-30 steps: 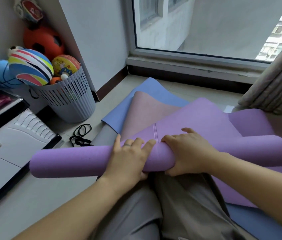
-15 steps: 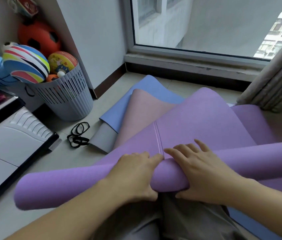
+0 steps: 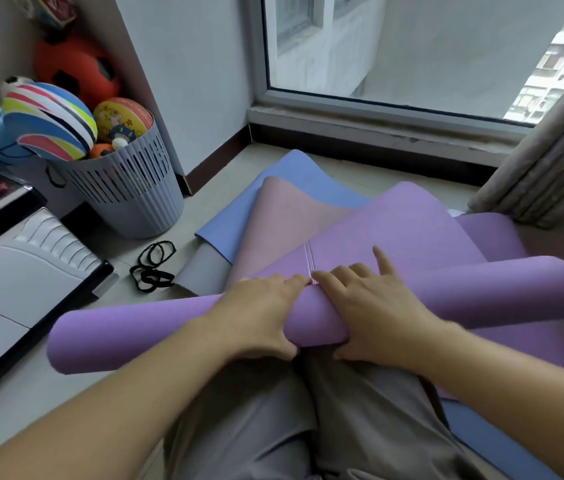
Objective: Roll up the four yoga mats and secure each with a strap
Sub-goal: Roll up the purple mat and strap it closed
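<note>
A person's lap in grey trousers (image 3: 308,427) filled the near edge. Just beyond it a purple yoga mat (image 3: 135,330), partly rolled into a thick tube, lay crosswise from left to right. The left hand (image 3: 260,317) and right hand (image 3: 374,317) gripped the middle of the tube side by side. Their fingers (image 3: 287,282) curled over its top and the thumbs tucked under its near side, with the right forefinger lifted straight. The unrolled rest of the mat ran away from the fingers, over a pink mat (image 3: 284,216) and a blue mat (image 3: 294,171). Black straps (image 3: 154,268) lay on the floor (image 3: 31,382), left of the mats. Farther left stood a slatted grey basket (image 3: 135,202) holding a striped ball (image 3: 52,126), a yellow printed ball (image 3: 123,119) and a small orange ball (image 3: 102,150).
</note>
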